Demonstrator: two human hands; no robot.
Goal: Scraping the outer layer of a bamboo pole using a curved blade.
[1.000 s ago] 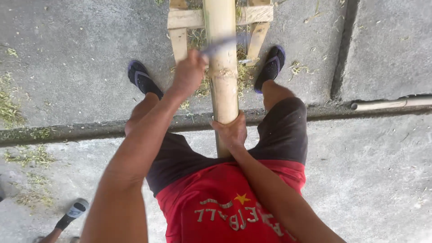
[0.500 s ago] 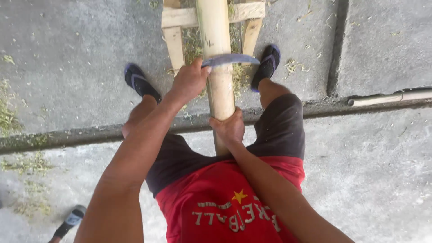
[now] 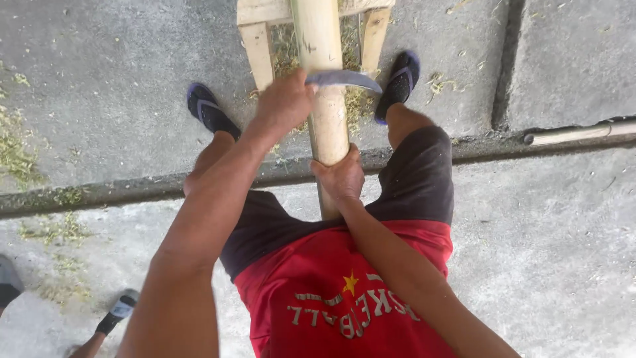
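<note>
A pale bamboo pole point(image 3: 326, 79) runs from between my legs out over a wooden frame point(image 3: 260, 46). My left hand point(image 3: 285, 103) is shut on the handle of a curved knife point(image 3: 344, 79). Its grey blade lies across the pole, pointing right. My right hand point(image 3: 341, 176) grips the pole just below the blade, close to my lap. Red shirt, dark shorts and dark sandals point(image 3: 211, 113) are in view, with one foot on each side of the pole.
The ground is concrete, with a dark groove point(image 3: 99, 192) running across it. A thin pipe point(image 3: 576, 132) lies at the right. Green shavings point(image 3: 20, 142) are scattered at the left and under the frame. Another person's foot point(image 3: 119, 311) shows at the bottom left.
My left hand has drawn the knife down the pole toward me, and the blade has turned to lie flat across it. My right hand has kept its grip.
</note>
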